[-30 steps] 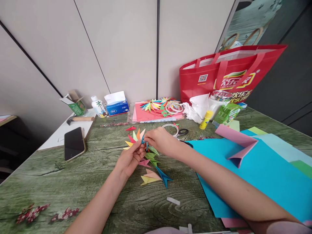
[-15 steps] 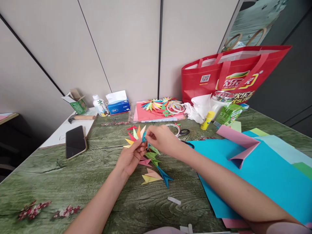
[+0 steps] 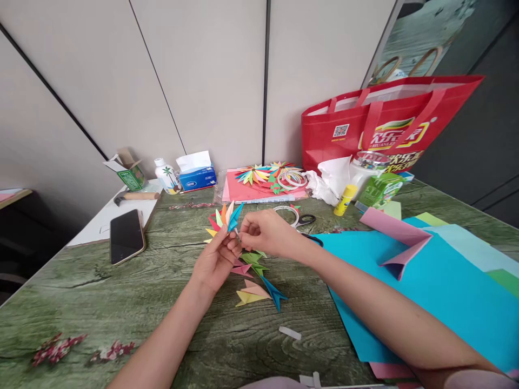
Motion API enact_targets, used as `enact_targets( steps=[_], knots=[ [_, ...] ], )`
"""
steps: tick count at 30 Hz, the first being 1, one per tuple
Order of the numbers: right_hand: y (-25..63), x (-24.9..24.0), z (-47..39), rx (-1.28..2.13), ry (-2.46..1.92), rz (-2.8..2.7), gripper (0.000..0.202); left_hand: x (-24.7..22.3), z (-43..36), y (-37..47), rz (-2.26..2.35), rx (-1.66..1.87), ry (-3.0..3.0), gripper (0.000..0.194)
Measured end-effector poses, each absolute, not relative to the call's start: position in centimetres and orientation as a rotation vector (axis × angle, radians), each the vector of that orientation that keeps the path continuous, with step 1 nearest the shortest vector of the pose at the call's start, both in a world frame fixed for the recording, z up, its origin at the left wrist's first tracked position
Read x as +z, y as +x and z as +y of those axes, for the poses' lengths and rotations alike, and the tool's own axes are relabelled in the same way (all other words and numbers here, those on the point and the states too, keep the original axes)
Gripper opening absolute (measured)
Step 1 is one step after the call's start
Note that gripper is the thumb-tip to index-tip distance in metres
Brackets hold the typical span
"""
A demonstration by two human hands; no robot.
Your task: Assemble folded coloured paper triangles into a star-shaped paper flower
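My left hand (image 3: 219,254) pinches a half-round origami fan (image 3: 224,219) of folded paper points in yellow, red, green, orange, peach and blue. Close beside it, my right hand (image 3: 263,232) is closed in a pinch, where a small white strip (image 3: 236,232) shows at the fingertips. Below the hands lie loose folded pieces: green ones (image 3: 254,262), a pink one (image 3: 243,269), a peach and yellow pair (image 3: 252,293) and a blue one (image 3: 275,293). Behind my right hand are a tape roll (image 3: 295,216) and scissors (image 3: 307,220), partly covered.
Blue paper sheets (image 3: 365,302) with a folded pink sheet (image 3: 399,237) spread at right. A glue stick (image 3: 345,200), red bag (image 3: 344,138), tissue pack (image 3: 197,177) and finished paper flowers (image 3: 253,174) stand behind. A phone (image 3: 126,236) and hammer (image 3: 138,196) lie left.
My right hand has drawn slightly away from the fan and lower. The fan has turned in my left hand, and its blue point now stands up in plain sight.
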State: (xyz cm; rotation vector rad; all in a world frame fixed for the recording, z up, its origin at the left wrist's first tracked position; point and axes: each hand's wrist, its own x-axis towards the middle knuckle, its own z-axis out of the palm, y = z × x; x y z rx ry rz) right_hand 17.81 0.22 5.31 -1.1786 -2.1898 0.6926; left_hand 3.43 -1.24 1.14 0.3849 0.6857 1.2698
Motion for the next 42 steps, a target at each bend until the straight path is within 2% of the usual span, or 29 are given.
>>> enact_targets(
  steps=[4, 8, 10, 17, 20, 25, 28, 31, 35, 40, 42],
  knots=[
    [18.5, 5.9, 0.5, 0.799, -1.049, -2.312, 0.008, 1.2, -1.1, 3.3, 0.678, 1.293, 0.375, 0.014],
    [20.7, 7.2, 1.2, 1.225, -0.814, -2.286, 0.006, 1.2, -0.9, 3.2, 0.687, 1.331, 0.395, 0.013],
    [22.2, 7.9, 1.7, 1.412, -0.765, -2.198, 0.012, 1.1, -0.7, 3.2, 0.716, 1.371, 0.368, 0.012],
    [25.4, 8.6, 2.6, 1.566, -0.821, -2.291, 0.021, 0.7, -0.3, 2.8, 0.804, 1.438, 0.348, 0.013],
    [25.4, 8.0, 3.3, 1.396, -0.909, -2.330, 0.021, 0.8, -0.2, 2.8, 0.816, 1.434, 0.359, 0.012],
    [23.7, 5.8, 4.6, 0.872, -1.168, -2.389, 0.010, 0.8, -0.3, 3.0, 0.824, 1.421, 0.352, 0.008],
    [21.6, 4.2, 4.4, 0.536, -1.242, -2.432, 0.018, 0.7, -0.3, 3.0, 0.818, 1.422, 0.369, 0.005],
    [19.7, 3.0, 3.5, 0.343, -1.278, -2.627, 0.029, 0.6, -0.1, 2.9, 0.823, 1.433, 0.374, 0.006],
    [18.7, 2.2, 3.0, 0.344, -1.277, -2.730, 0.030, 0.5, 0.0, 2.8, 0.845, 1.439, 0.362, 0.010],
    [19.3, 1.5, 4.2, 0.758, -1.221, -2.372, 0.005, 0.2, 0.1, 2.8, 0.865, 1.456, 0.353, 0.009],
    [19.6, 1.2, 4.8, 0.847, -1.231, -2.267, 0.003, 0.2, 0.1, 2.8, 0.877, 1.459, 0.347, 0.009]
  ],
)
